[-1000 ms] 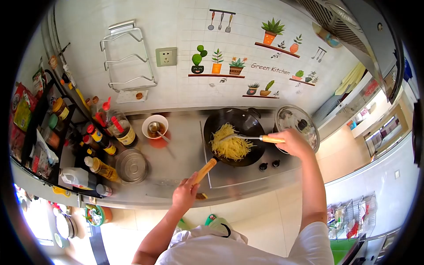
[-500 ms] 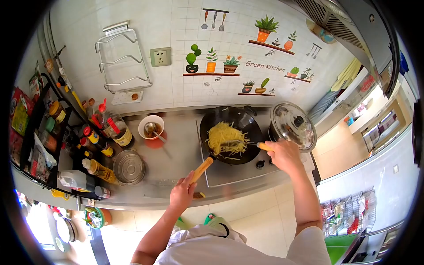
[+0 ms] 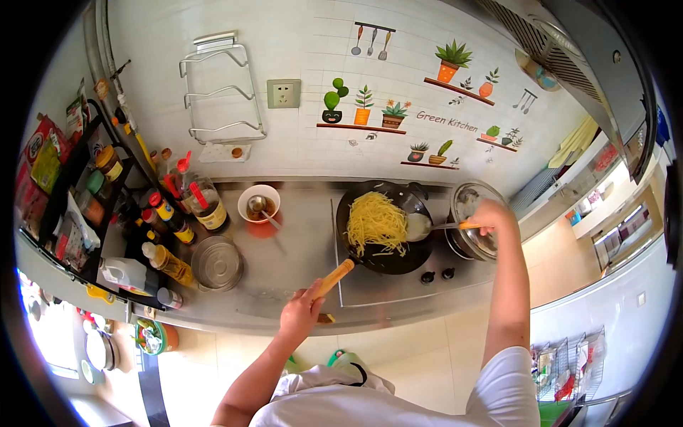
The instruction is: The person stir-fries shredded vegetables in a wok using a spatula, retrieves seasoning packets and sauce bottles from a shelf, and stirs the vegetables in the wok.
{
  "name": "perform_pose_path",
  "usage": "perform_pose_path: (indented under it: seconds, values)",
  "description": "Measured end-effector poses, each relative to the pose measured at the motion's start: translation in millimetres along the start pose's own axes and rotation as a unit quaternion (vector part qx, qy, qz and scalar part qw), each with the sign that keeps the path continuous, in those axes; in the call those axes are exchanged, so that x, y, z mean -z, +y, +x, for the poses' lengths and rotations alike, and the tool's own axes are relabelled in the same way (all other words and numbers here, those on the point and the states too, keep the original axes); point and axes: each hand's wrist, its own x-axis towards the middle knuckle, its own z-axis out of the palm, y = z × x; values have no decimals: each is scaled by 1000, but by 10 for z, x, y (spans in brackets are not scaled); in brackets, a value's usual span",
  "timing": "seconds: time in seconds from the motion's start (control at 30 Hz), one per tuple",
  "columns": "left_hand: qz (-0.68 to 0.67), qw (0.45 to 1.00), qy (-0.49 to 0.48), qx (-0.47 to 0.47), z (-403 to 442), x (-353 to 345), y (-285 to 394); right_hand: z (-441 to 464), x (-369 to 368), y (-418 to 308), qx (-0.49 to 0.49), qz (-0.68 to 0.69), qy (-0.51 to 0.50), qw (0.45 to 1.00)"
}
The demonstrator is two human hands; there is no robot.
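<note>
A black wok (image 3: 390, 265) sits on the stove with a heap of pale yellow shreds (image 3: 376, 222) in it, perhaps potato. My left hand (image 3: 299, 310) is wrapped round the wok's wooden handle (image 3: 333, 277). In my right hand (image 3: 494, 216) is a spatula (image 3: 420, 227), gripped by its yellow handle. The metal blade lies inside the wok, at the right edge of the heap. Behind my right hand stands a pot with a shiny lid (image 3: 466, 199), partly hidden by that hand.
Left of the stove are a white bowl (image 3: 260, 196) with a ladle (image 3: 257, 204) and dark liquid, and a round metal container (image 3: 217, 263). Several bottles (image 3: 168, 265) and a black rack (image 3: 85, 185) line the left side. Two stove knobs (image 3: 427, 277) face the front.
My right hand and the spatula have moved right and up, pulling the blade from the middle of the shreds to their right side. The left hand keeps its hold. The view has shifted slightly.
</note>
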Motion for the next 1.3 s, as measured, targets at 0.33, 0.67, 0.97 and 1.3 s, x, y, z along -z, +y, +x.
perform_pose_path:
  seconds: [0.33,0.67,0.97,1.3]
  values:
    - [-10,1000,9,-2,-9,-19,12,161,-681,218,182,246,31,952]
    - [-7,1000,3,-2,10,-9,3,-55,-103,-23,181,32,208,961]
    - [-18,1000,-4,-5,8,-3,-10,-120,-138,-600,264,67,76,959]
    - [-23,999,-15,-25,32,11,-34,-1405,-50,-132,273,-99,256,922]
